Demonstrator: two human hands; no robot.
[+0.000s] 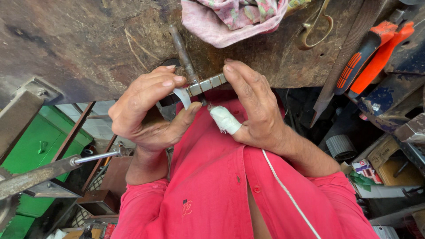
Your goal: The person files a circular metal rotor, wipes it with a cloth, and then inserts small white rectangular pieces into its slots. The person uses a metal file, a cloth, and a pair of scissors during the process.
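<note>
Your left hand [146, 113] and right hand [254, 106] both pinch the segmented metal strip [206, 84] at the bench [88, 44] edge, the curved end bent, the rest straight

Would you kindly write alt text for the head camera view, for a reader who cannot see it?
Two bare hands, left hand and right hand, pinch a small segmented metal bar at the edge of a worn workbench. The right thumb wears a white bandage; the person wears a pink shirt.

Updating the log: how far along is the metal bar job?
Done: nothing provably finished. In hand: left hand and right hand pinch a segmented metal bar at the workbench edge, a white strip curling off its end. Left: strip hangs loose; scissors lie untouched.
</note>
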